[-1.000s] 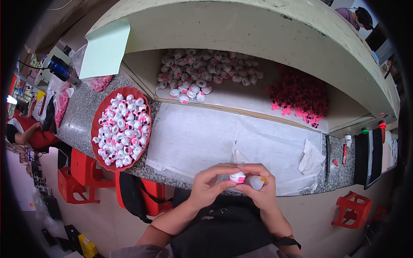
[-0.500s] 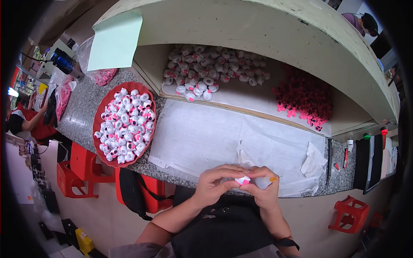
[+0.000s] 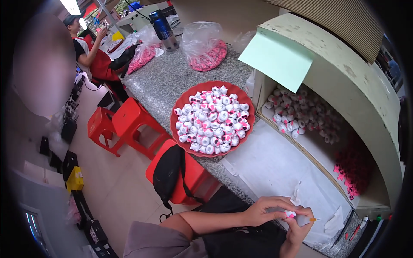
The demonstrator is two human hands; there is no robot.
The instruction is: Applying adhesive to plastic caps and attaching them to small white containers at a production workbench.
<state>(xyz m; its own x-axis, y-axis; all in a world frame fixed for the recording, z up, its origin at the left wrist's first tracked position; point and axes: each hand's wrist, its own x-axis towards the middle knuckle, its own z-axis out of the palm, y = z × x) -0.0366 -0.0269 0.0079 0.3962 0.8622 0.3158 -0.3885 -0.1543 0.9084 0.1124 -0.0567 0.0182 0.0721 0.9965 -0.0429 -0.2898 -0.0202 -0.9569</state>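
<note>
My left hand (image 3: pixel 267 209) and my right hand (image 3: pixel 300 227) meet at the counter's near edge, lower right in the head view. Between their fingertips sits a small white and pink piece (image 3: pixel 289 213), pinched by my left hand. My right hand grips a small grey tool with an orange tip (image 3: pixel 310 220), pressed against the piece. A round red tray (image 3: pixel 182 99) heaped with several similar white and pink pieces (image 3: pixel 213 122) lies on the speckled counter (image 3: pixel 172 77), well beyond my left hand.
A white sheet (image 3: pixel 275 165) covers the counter by a cream shelf box (image 3: pixel 344 73) holding white pieces (image 3: pixel 301 118) and pink parts (image 3: pixel 353 172). Red stools (image 3: pixel 129 122) and a black backpack (image 3: pixel 170 172) stand below. Another person (image 3: pixel 86 45) sits far left near bags (image 3: pixel 204 47) and a bottle (image 3: pixel 163 26).
The view has swung left, so the tray and shelf now lie higher and the hands sit lower right. Both hands stay together on the small piece.
</note>
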